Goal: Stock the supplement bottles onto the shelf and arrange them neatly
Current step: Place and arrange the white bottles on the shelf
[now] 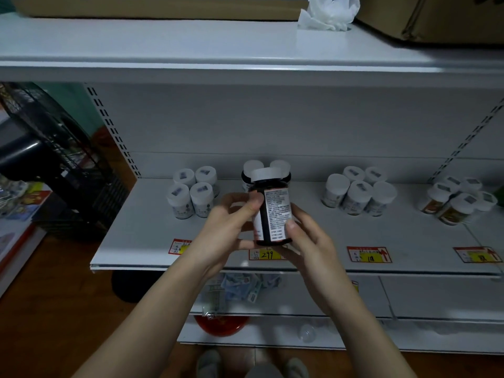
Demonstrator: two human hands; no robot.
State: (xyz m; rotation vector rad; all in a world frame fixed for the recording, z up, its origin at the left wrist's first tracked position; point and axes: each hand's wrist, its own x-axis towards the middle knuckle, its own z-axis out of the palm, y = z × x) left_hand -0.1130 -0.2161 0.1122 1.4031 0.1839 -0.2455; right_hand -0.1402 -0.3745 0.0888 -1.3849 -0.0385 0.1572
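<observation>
Here, both hands hold a dark supplement bottle [270, 214] upright, just above the front of the white shelf [141, 230]. The left hand [226, 227] and right hand [308, 238] each curl around its sides. Two matching bottles [252, 170] stand directly behind it on that shelf.

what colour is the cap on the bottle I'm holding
White, on the dark bottle; its cap shows best in the head view.
</observation>
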